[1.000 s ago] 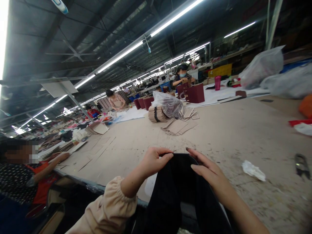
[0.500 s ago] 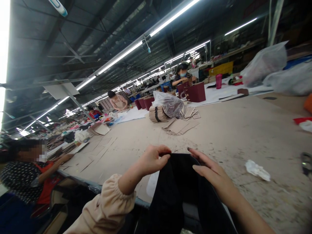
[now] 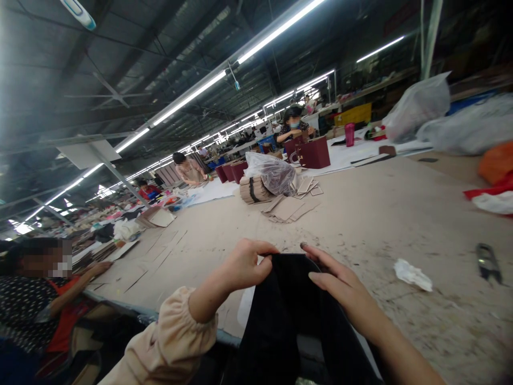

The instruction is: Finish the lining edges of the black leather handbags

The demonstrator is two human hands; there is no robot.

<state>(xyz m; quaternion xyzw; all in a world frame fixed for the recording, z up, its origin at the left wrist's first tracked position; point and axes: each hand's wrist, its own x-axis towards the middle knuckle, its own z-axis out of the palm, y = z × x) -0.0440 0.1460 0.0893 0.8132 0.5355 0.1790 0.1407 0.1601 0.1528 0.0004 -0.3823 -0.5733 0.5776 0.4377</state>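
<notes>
A black fabric piece [image 3: 266,326], open at the top like a bag or a lining, hangs over the near edge of the table. My left hand [image 3: 246,264] is closed on its upper left edge, thumb and fingers pinched together. On the other side, my right hand [image 3: 344,289] holds the upper right edge, with the thumb towards the inside and the fingers along the outside. The dark inside of the piece shows between my hands, and its lower part runs out of view. A pale sheet [image 3: 245,307] partly shows behind it on the left.
Thread snips [image 3: 489,263] and a crumpled white scrap [image 3: 413,275] lie on the stained table [image 3: 208,235] to the right. Ahead are a bundle of brown strips [image 3: 254,190], loose card pieces [image 3: 290,208] and dark red boxes [image 3: 315,153]. A co-worker [image 3: 32,289] sits at the left.
The view has turned slightly right, so the surroundings sit further left and the snips show fully. My hands keep nearly the same hold on the black fabric piece.
</notes>
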